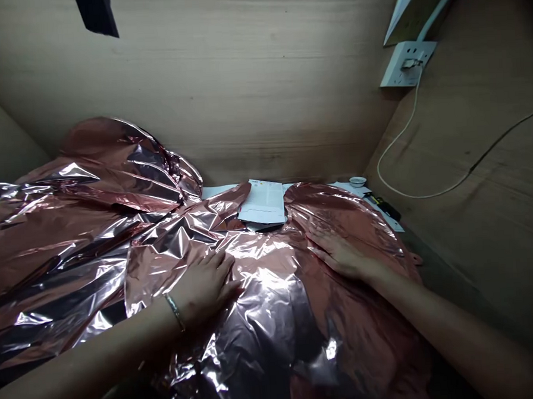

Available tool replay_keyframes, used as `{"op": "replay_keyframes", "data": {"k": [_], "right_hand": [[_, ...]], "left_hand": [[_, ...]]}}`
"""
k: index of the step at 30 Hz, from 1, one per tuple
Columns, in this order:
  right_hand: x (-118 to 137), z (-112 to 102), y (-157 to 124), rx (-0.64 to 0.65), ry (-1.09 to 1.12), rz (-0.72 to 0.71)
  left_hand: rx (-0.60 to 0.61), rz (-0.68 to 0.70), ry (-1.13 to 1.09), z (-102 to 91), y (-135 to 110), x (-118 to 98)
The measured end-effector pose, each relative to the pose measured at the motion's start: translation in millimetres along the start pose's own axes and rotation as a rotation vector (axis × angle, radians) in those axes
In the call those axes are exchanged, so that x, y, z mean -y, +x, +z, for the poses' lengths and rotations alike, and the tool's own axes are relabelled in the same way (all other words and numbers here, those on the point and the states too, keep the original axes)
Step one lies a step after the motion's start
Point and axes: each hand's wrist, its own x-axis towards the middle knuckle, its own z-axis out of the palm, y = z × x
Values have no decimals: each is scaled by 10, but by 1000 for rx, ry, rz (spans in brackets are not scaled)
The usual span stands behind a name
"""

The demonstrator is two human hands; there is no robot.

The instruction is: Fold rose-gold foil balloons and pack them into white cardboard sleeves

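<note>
Crumpled rose-gold metallic foil fills the lower part of the view, and it looks like deflated foil balloons (262, 295). A second large foil sheet or balloon (113, 178) lies heaped to the left, rising against the wooden wall. My left hand (203, 283) rests palm down on the foil, a thin bracelet (175, 312) on its wrist. My right hand (345, 258) lies flat on the foil further right, fingers pointing up and to the left. Neither hand grips anything.
Behind the foil lie a white printed leaflet (262, 201), a small white dish (357, 181) and a black-and-yellow tool (383, 206). Wooden panels (224, 65) enclose the surface. A white cable (402, 150) runs down from a wall socket (405, 64).
</note>
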Motion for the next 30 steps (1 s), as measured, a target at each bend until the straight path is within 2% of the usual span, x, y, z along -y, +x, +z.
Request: {"op": "replay_keyframes", "data": {"k": [4, 6, 8, 10, 13, 19, 22, 25, 28, 30], "right_hand": [[32, 0, 2, 7, 0, 15], [40, -15, 11, 9, 1, 7], [41, -40, 39, 16, 7, -16], [39, -63, 92, 18, 19, -44], [51, -72, 216, 5, 40, -79], [86, -40, 454, -63, 80, -123], [-104, -133, 524, -202, 49, 17], [-502, -328, 562, -380, -23, 316], [-937, -535, 572, -417, -64, 594], [-1151, -643, 581, -399, -53, 709]], "left_hand": [[-119, 89, -67, -78, 95, -336], [-95, 162, -106, -27, 150, -516], [-15, 197, -121, 72, 183, -616], [41, 203, -127, 177, 189, -629], [36, 197, -138, 275, 165, -561], [25, 194, -132, 286, 95, -489], [21, 180, -142, 278, 64, -496], [16, 180, -157, 278, 51, -496], [15, 184, -154, 288, 48, -485], [6, 190, -157, 298, 47, -476]]}}
